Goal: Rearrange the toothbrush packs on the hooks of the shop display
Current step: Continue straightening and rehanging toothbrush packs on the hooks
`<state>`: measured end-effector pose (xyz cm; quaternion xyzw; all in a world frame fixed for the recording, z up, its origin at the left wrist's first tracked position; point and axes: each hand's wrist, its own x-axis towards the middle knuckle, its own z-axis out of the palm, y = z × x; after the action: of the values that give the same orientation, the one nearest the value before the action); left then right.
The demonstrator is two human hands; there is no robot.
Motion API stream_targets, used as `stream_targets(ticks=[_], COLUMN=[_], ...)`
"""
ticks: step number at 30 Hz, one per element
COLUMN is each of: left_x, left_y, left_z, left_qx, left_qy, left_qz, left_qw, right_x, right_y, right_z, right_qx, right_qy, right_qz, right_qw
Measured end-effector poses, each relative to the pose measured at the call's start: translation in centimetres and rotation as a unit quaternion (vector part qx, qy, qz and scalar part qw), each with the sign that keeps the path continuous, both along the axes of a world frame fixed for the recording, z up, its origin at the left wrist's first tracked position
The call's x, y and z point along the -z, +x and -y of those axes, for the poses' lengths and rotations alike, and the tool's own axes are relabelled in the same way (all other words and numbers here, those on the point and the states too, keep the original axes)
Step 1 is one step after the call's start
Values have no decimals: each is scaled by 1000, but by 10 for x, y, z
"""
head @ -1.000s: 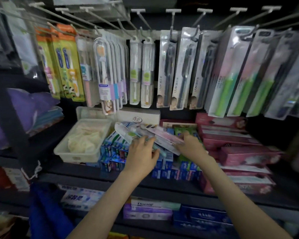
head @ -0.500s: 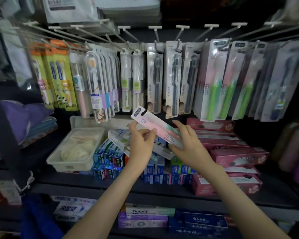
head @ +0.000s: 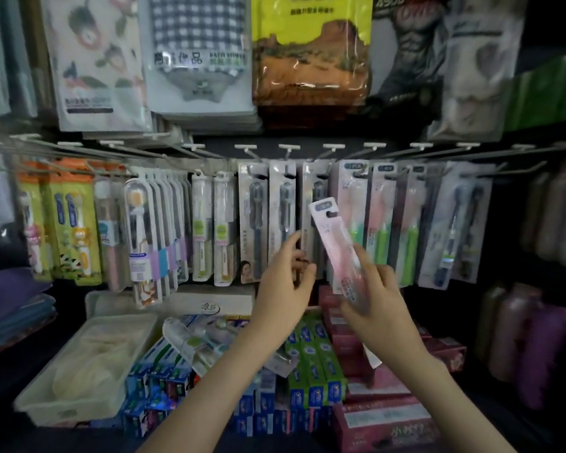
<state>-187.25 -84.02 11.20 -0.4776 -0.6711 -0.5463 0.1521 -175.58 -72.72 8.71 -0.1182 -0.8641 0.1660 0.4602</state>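
The right hand (head: 381,305) grasps the pink pack (head: 332,237) by its lower end, with the fingers curled round it. The pack stands almost upright, its top leaning a little to the left. The left hand (head: 283,289) is just left of the pack and apart from it; its fingers are loosely bent and it holds nothing.

Below the pack, toothpaste boxes (head: 311,364) fill the shelf. Loose clear packs (head: 190,343) lie on them lower left of the pack, and a white tray (head: 46,407) stands further left. Directly behind the pack hang rows of packs (head: 281,204), grey brushes to its left and green handles (head: 381,237) to its right, and the pack covers some of them in part. The hooks (head: 288,148) are above its top end, and towel bags (head: 196,60) hang higher.
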Motion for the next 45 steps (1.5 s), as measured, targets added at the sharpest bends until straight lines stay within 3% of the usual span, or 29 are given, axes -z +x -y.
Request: stream_targets(ticks=[5, 8, 14, 19, 26, 32, 45], left_x=[-8, -8, -14, -15, -21, -20, 6], left_y=[7, 2, -6, -10, -14, -19, -8], left_z=[-36, -67, -116, -132, -153, -158, -133], left_qx=[-71, -118, -163, -209, -214, -232, -215], left_qy=[-46, -46, -70, -42, -13, -14, -52], left_qz=[-158, -229, -285, -341, -344, -353, -334], left_qw=[984, 965, 942, 916, 914, 907, 916], right_x=[-9, -14, -25, -20, -34, -43, -27], right_y=[21, 29, 29, 28, 18, -2, -25], right_z=[-42, -68, -98, -116, -128, -134, -124], right_qx=[83, 123, 146, 174, 185, 208, 195], right_qy=[-25, 5, 55, -1, -10, -73, -98], right_qz=[-60, -36, -5, -38, -26, -19, -11], right_qw=[994, 992, 988, 984, 982, 975, 976])
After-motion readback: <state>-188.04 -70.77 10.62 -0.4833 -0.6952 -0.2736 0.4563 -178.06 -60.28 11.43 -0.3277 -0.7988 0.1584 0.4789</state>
